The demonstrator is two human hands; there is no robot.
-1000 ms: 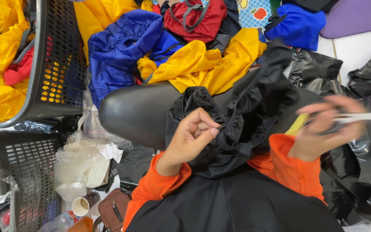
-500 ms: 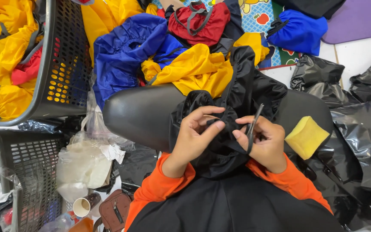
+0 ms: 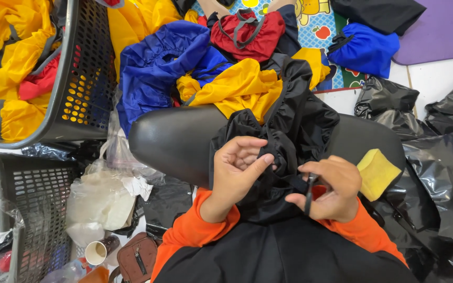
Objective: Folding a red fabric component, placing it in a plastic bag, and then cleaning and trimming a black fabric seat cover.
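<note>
A crumpled black garment (image 3: 300,115) lies over a black padded seat (image 3: 174,141) in front of me. My left hand (image 3: 234,167) pinches a fold of this fabric between thumb and fingers at its lower middle. Just to the right, my right hand (image 3: 331,191) is closed around a thin dark tool (image 3: 309,195) that looks like small snips, its tip against the same fabric. Both my sleeves are orange. A yellow sponge-like block (image 3: 377,173) rests on the seat right of my right hand.
Blue (image 3: 153,68), yellow (image 3: 237,86) and red (image 3: 247,34) garments are piled beyond the seat. A black basket (image 3: 87,78) of yellow clothes stands at the left, with a second basket (image 3: 38,188) below it. Black plastic bags (image 3: 436,157) lie at the right. A paper cup (image 3: 96,252) and a brown pouch (image 3: 135,259) sit at the lower left.
My right hand swung in from the far right to the black garment beside my left hand. My left hand kept its pinch on the fabric.
</note>
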